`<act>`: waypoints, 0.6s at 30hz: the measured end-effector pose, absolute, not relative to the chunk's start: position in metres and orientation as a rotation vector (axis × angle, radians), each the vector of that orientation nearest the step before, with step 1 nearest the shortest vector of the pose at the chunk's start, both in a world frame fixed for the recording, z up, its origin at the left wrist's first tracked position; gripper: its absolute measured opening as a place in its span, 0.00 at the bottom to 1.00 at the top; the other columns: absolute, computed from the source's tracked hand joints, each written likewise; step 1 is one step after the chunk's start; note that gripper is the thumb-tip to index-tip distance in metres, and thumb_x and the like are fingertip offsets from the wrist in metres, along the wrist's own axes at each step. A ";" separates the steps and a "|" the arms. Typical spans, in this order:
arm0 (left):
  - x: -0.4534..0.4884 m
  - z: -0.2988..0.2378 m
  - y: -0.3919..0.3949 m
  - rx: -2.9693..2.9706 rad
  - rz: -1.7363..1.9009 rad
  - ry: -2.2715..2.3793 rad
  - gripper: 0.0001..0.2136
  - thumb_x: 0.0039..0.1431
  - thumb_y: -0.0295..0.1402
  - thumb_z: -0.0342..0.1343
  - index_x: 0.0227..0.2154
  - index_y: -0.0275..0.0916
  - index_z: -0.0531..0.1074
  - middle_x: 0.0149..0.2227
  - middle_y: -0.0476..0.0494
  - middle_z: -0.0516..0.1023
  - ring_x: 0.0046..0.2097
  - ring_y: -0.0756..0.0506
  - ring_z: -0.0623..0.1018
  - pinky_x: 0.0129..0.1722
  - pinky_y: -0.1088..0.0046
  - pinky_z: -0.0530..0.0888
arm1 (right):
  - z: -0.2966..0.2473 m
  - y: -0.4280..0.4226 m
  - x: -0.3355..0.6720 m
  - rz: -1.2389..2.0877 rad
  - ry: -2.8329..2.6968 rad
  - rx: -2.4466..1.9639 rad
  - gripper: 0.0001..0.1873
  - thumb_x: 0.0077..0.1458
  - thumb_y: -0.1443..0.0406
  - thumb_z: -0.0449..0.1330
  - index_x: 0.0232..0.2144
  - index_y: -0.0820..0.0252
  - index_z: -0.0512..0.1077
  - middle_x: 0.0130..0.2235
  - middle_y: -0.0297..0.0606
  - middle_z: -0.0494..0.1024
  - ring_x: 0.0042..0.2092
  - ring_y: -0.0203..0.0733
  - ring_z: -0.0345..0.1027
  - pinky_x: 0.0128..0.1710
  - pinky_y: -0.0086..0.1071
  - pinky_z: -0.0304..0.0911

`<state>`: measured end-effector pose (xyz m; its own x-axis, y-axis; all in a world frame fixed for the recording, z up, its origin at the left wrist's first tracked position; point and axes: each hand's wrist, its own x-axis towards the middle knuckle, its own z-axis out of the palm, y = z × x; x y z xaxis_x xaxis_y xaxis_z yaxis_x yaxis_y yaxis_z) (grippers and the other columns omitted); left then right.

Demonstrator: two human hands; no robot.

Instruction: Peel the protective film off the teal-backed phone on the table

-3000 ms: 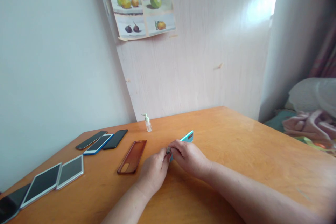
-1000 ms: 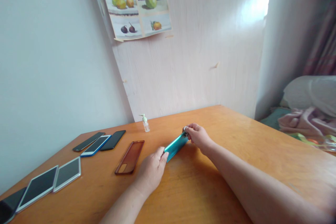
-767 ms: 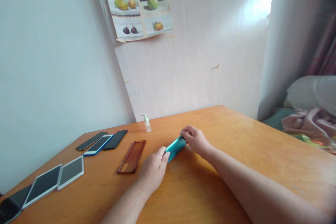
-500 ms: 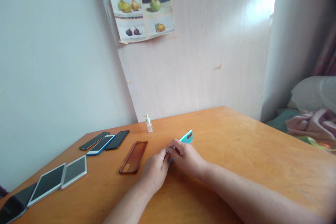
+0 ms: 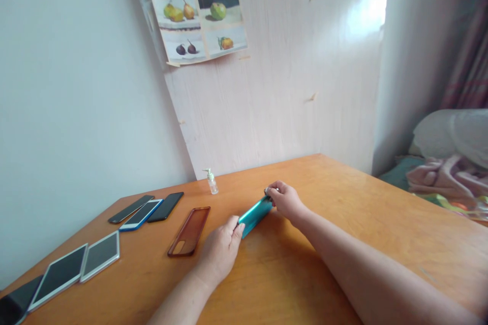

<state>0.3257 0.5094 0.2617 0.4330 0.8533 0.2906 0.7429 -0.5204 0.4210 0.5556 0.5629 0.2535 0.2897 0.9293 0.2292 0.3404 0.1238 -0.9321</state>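
A teal smartphone [image 5: 256, 216] is held tilted on its long edge above the wooden table, its glossy back partly showing. My left hand [image 5: 223, 244] is closed on its near end, thumb against the back. At the far end, the fingers of my right hand [image 5: 285, 200] are pinched together over the corner and hide it. Whether something small is also between those fingertips, I cannot make out. Left of my hands, a brown see-through phone case [image 5: 190, 231] lies flat with its camera cutout towards me.
A small clear pump bottle [image 5: 212, 183] stands near the back of the table [image 5: 335, 244]. Along the left side lie several other phones, among them a blue-edged one [image 5: 142, 215], a black one [image 5: 166, 206] and a white-framed one [image 5: 59, 275]. Bedding [image 5: 442, 177] lies beyond the right edge.
My right hand has moved away from my left, to the phone's far end, and now covers the camera corner. More of the teal back shows between my hands. The view has shifted slightly.
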 end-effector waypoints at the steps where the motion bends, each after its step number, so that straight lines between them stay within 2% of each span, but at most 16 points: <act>1: 0.326 0.261 0.510 2.454 0.695 1.398 0.14 0.69 0.44 0.38 0.34 0.43 0.64 0.26 0.50 0.71 0.29 0.47 0.72 0.29 0.75 0.60 | 0.253 0.565 0.558 0.668 -1.240 -1.437 0.13 0.55 0.58 0.53 0.33 0.60 0.72 0.22 0.32 0.71 0.23 0.35 0.64 0.22 0.27 0.56; 4: 0.325 0.260 0.511 2.449 0.689 1.401 0.14 0.69 0.44 0.38 0.34 0.43 0.63 0.26 0.50 0.71 0.29 0.47 0.72 0.29 0.75 0.60 | 0.251 0.567 0.562 0.668 -1.229 -1.433 0.14 0.55 0.58 0.52 0.33 0.60 0.72 0.22 0.33 0.71 0.23 0.35 0.64 0.22 0.26 0.56; 12: 0.324 0.257 0.513 2.445 0.746 1.365 0.13 0.69 0.42 0.39 0.34 0.42 0.64 0.27 0.49 0.72 0.29 0.47 0.72 0.29 0.74 0.60 | 0.255 0.536 0.523 0.600 -1.470 -1.348 0.09 0.55 0.59 0.57 0.31 0.56 0.74 0.28 0.33 0.78 0.32 0.37 0.69 0.32 0.27 0.60; 18: 0.323 0.257 0.513 2.368 0.772 1.295 0.11 0.69 0.39 0.40 0.39 0.42 0.66 0.32 0.46 0.75 0.34 0.46 0.75 0.31 0.74 0.62 | 0.265 0.500 0.494 0.452 -1.880 -1.295 0.11 0.61 0.58 0.51 0.38 0.53 0.73 0.34 0.34 0.80 0.36 0.38 0.72 0.33 0.27 0.57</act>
<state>0.3235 0.5131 0.2566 0.4392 0.8470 0.2994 0.6665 -0.5307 0.5236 0.4944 0.5002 0.2647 -0.1645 0.8994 0.4049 0.6170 0.4141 -0.6692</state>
